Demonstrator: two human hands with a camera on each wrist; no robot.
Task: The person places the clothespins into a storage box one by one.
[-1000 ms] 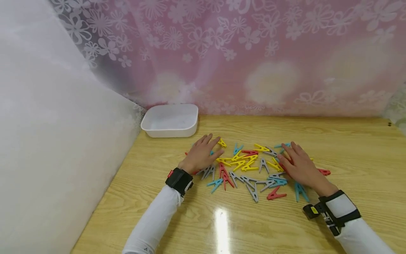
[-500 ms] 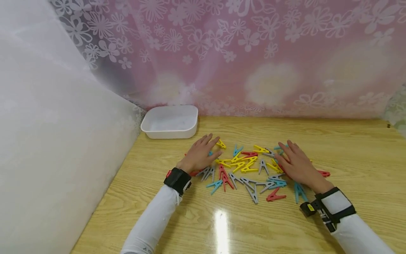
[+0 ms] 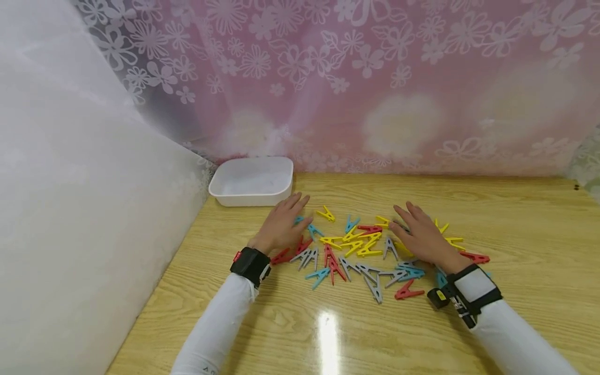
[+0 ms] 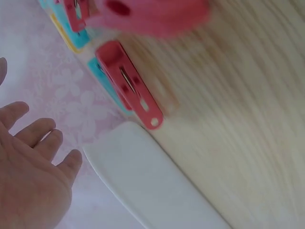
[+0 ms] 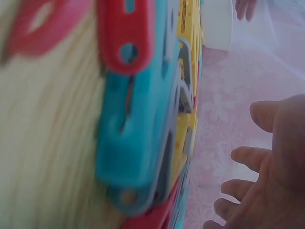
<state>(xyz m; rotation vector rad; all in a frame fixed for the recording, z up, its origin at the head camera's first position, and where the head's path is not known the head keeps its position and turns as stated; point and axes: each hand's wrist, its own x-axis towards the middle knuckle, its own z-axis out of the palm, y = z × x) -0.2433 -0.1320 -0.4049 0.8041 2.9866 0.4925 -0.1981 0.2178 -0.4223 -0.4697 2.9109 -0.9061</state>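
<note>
My left grip (image 3: 278,224) spreads its fingers loosely, holding nothing; a white tub (image 3: 250,200) sits just beyond, at its eleven o'clock. Toward three o'clock, red, blue, yellow and grey clothespins (image 3: 369,251) lie strewn across to my right grip (image 3: 422,237), likewise spread and holding nothing, above several of them. The wood-grained surface (image 3: 384,338) meets pink floral sheeting (image 3: 328,104) at twelve o'clock.

Wooden table (image 3: 384,330); behind it — pink flowered curtain (image 3: 347,99)
</note>
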